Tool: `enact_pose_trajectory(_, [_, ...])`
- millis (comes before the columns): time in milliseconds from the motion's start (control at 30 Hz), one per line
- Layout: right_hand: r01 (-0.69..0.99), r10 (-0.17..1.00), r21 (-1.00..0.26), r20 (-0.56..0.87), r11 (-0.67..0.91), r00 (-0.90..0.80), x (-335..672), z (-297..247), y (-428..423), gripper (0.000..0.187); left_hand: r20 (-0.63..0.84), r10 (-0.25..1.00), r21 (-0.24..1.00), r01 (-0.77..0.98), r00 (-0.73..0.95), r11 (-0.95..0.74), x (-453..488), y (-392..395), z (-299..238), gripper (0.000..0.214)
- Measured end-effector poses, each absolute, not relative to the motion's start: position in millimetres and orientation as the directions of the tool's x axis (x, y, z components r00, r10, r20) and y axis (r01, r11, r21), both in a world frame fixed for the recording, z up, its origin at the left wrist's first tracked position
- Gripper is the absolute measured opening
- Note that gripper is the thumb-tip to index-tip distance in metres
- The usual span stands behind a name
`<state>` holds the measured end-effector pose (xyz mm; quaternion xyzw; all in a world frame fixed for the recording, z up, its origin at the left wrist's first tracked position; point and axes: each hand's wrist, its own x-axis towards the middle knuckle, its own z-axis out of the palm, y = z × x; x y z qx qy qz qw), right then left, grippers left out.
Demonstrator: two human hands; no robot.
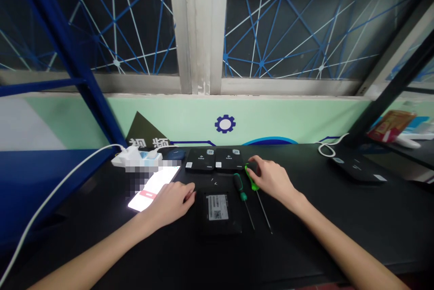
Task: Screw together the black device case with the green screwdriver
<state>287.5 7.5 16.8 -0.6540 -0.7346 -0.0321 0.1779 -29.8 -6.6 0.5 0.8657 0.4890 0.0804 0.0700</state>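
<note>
My right hand (269, 176) curls its fingers round the handle of a bright green and black screwdriver (251, 178), whose long shaft points toward me on the black table. Just left of it lies a second screwdriver (239, 185) with a dark green handle, touched by neither hand. My left hand (172, 202) rests loosely bent beside a lit phone (152, 188), thumb a little apart from the fingers and nothing visible in it. Between my hands a flat black box (232, 225) lies with its white label (218, 207) facing up. A few tiny screws (214, 182) lie behind it.
Two black boxes (200, 159) stand side by side at the back. A white power strip (135, 158) with a cable and a dark mouse (176, 154) are at the back left. Another black device (358, 170) and a white cable (326, 149) lie right. Frame posts flank the table.
</note>
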Motion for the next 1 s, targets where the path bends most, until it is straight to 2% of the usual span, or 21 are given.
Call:
enact_pose_trajectory(100, [0.983, 0.974, -0.161, 0.219, 0.090, -0.053, 288.1, 9.7, 9.6, 0.037, 0.077, 0.856, 0.203, 0.832, 0.512, -0.516, -29.2, -6.9, 0.9, 0.034])
enact_pose_trajectory(267, [0.975, 0.981, -0.172, 0.159, 0.140, -0.113, 289.2, 2.4, 11.4, 0.052, 0.081, 0.853, 0.212, 0.828, 0.515, -0.520, -29.8, -7.4, 0.7, 0.033])
enact_pose_trajectory(333, [0.963, 0.980, -0.227, 0.171, 0.143, -0.105, 291.2, 5.0, 11.8, 0.052, 0.085, 0.852, 0.212, 0.827, 0.516, -0.521, -29.6, -7.8, 0.8, 0.033])
enact_pose_trajectory(433, [0.908, 0.963, -0.385, 0.259, 0.168, -0.069, 294.1, 14.3, 11.9, 0.045, 0.089, 0.849, 0.210, 0.823, 0.521, -0.528, -28.0, -9.1, 1.8, 0.032])
enact_pose_trajectory(533, [0.739, 0.916, -0.615, 0.402, 0.275, -0.006, 293.6, 24.5, 10.8, 0.044, 0.088, 0.847, 0.208, 0.822, 0.524, -0.530, -26.3, -10.3, 2.4, 0.031])
enact_pose_trajectory(600, [0.510, 0.884, -0.779, 0.462, 0.365, 0.073, 290.9, 29.7, 8.8, 0.050, 0.088, 0.848, 0.215, 0.821, 0.523, -0.529, -26.3, -10.3, 1.6, 0.032])
enact_pose_trajectory(667, [0.263, 0.878, -0.873, 0.456, 0.410, 0.147, 287.2, 33.5, 5.7, 0.053, 0.091, 0.848, 0.223, 0.819, 0.523, -0.529, -26.9, -9.4, -0.1, 0.032])
enact_pose_trajectory(767, [0.064, 0.883, -0.901, 0.432, 0.428, 0.183, 282.9, 36.3, 0.4, 0.051, 0.098, 0.843, 0.233, 0.811, 0.529, -0.537, -27.6, -8.0, -2.3, 0.031])
enact_pose_trajectory(1000, [-0.050, 0.904, -0.908, 0.408, 0.416, 0.129, 277.0, 27.4, -3.0, 0.034, 0.086, 0.852, 0.245, 0.818, 0.517, -0.521, -26.6, -8.6, -1.8, 0.030])
